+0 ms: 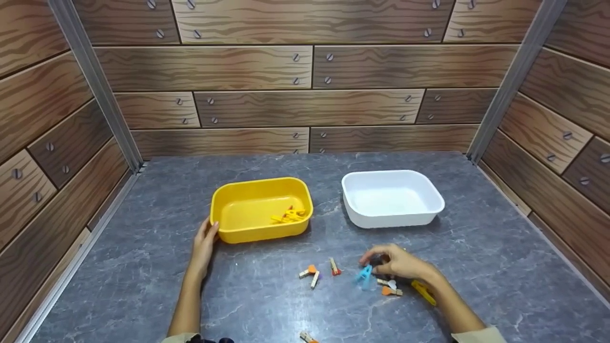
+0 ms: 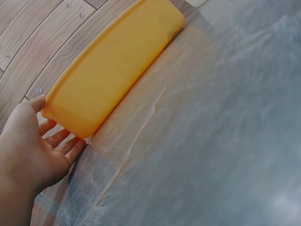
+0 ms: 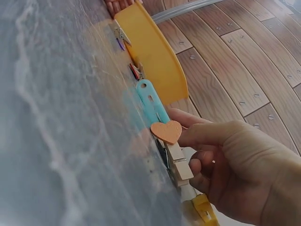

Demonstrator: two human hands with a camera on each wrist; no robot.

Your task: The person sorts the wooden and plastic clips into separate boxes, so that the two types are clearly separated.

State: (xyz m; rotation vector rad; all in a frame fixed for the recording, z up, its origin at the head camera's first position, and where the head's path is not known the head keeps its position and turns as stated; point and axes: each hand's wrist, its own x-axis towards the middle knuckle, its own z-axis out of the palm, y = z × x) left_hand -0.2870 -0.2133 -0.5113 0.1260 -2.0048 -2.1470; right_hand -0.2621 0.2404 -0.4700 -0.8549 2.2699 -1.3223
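Note:
My left hand (image 1: pixel 211 229) rests with straight fingers against the near left corner of a yellow tub (image 1: pixel 224 197), thumb at the rim; the left wrist view shows the hand (image 2: pixel 55 123) and tub (image 2: pixel 113 61) close up. Yellow pegs (image 1: pixel 289 216) lie inside the tub. My right hand (image 1: pixel 374 267) hovers low over a scatter of small clothes pegs, fingers curled, pinching the end of a blue peg (image 1: pixel 364 276). In the right wrist view the blue peg (image 3: pixel 151 100) pokes out from the fingertips (image 3: pixel 181 117), behind a wooden peg with an orange heart (image 3: pixel 167 132).
An empty white tub (image 1: pixel 431 209) stands right of the yellow one. Loose pegs lie on the grey table: two (image 1: pixel 310 273) left of the hand, a red one (image 1: pixel 335 267), an orange-tipped pair (image 1: pixel 391 288), a yellow one (image 1: pixel 423 292), one at the front edge (image 1: pixel 307 337). Wood-pattern walls enclose three sides.

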